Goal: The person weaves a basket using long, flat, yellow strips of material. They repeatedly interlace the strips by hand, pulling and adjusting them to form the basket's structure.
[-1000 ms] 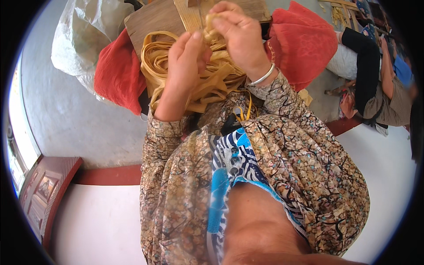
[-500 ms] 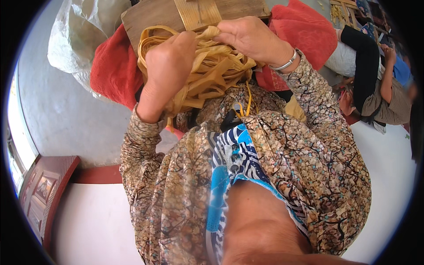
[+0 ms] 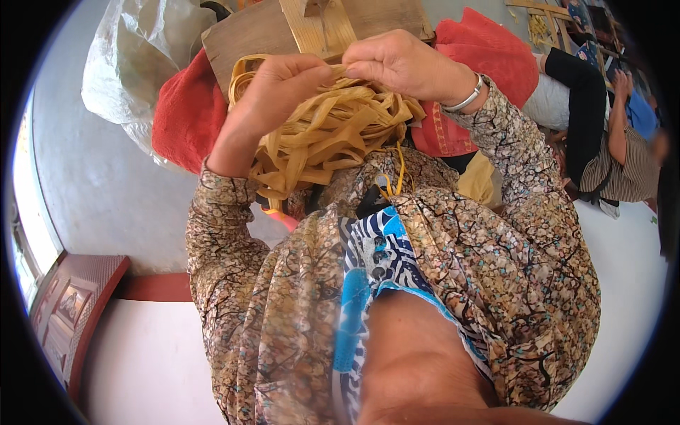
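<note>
Daylight glares at far left; fisheye curves the edges.

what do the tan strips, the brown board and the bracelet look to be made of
Tan strips: probably dried plant fibre with a slight sheen, being flat, bent and straw-coloured; synthetic ribbon is possible.
Brown board: wood, dull and worn, with streaky grain.
Bracelet: likely polished metal, from its silvery shine.

upper left, i log a plastic bag (image 3: 138, 64); lower left, a carved wooden panel (image 3: 79, 304). far right on my feed, another person (image 3: 618, 134) in a striped top (image 3: 627, 168).
</note>
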Demonstrator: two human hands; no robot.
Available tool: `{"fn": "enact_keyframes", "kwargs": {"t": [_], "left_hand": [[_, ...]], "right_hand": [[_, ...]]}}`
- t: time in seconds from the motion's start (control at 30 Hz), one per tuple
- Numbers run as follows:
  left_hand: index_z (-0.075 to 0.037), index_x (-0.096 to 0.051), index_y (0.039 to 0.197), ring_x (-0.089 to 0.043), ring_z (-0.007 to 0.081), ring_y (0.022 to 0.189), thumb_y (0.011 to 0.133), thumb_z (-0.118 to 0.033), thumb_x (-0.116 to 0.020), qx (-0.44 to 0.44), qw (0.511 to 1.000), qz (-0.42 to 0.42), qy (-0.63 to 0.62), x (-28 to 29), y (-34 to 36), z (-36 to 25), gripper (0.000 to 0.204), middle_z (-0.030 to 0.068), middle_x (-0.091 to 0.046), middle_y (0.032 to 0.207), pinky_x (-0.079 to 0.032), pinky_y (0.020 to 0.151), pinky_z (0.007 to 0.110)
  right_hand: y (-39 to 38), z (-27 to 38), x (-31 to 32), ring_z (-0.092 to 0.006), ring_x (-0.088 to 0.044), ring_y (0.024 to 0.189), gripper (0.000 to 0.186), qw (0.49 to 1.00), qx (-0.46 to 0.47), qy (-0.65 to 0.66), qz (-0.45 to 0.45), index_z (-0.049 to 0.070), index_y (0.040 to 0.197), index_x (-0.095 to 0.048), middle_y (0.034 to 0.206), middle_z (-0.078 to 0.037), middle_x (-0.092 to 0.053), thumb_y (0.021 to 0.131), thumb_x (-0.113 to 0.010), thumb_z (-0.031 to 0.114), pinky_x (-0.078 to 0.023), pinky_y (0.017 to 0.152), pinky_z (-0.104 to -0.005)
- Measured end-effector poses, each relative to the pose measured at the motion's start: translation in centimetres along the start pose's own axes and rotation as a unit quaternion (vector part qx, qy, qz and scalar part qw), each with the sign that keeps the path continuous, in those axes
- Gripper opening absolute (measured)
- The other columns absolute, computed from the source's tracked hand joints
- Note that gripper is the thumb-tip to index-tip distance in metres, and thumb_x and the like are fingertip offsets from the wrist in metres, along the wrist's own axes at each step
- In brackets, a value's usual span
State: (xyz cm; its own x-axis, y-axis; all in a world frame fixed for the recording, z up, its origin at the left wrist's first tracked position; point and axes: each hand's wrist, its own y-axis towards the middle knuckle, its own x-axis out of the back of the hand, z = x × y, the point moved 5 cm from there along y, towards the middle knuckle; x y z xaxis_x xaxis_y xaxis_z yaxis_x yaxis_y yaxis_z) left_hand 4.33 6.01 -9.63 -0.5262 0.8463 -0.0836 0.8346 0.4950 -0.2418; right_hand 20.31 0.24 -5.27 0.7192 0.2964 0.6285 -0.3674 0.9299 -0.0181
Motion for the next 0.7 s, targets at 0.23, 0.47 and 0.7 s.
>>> {"fn": "enact_keyframes", "kwargs": {"t": [0.23,0.47,0.7], "left_hand": [[-0.001,-0.067,0.097,-0.043,0.0024,0.061,0.096,-0.020,-0.056,0.011,0.994,-0.102,0.049,3.2,3.3,0.9,0.022,-0.0057,-0.054,0.070,-0.034,0.054,0.019],[-0.003,-0.062,0.092,-0.041,0.0022,0.058,0.096,-0.017,-0.056,0.003,0.987,-0.146,0.067,4.4,5.6,1.6,0.016,-0.0048,-0.053,0.070,-0.031,0.050,0.018],[0.001,-0.062,0.088,-0.051,0.0077,0.065,0.090,-0.012,-0.059,-0.051,0.949,-0.227,0.214,5.0,5.9,2.7,0.014,0.0012,-0.059,0.071,-0.043,0.059,0.025]], "right_hand": [[0.8,-4.1,0.6,-0.0120,-0.057,0.071,0.021,0.975,-0.115,0.091,-0.165,0.001,0.103,-0.063,0.077,-0.007,-0.063,0.098,-0.054,0.019,-0.048,0.069,-0.0285],[1.6,-7.4,0.2,-0.0061,-0.053,0.067,0.020,0.958,-0.145,0.069,-0.236,0.002,0.102,-0.063,0.076,0.001,-0.059,0.097,-0.056,0.020,-0.046,0.061,-0.0252],[0.4,-7.3,-0.5,-0.0250,-0.062,0.089,0.011,0.937,-0.134,-0.259,-0.193,0.009,0.097,-0.065,0.096,-0.006,-0.066,0.088,-0.060,0.013,-0.047,0.074,-0.0385]]}}
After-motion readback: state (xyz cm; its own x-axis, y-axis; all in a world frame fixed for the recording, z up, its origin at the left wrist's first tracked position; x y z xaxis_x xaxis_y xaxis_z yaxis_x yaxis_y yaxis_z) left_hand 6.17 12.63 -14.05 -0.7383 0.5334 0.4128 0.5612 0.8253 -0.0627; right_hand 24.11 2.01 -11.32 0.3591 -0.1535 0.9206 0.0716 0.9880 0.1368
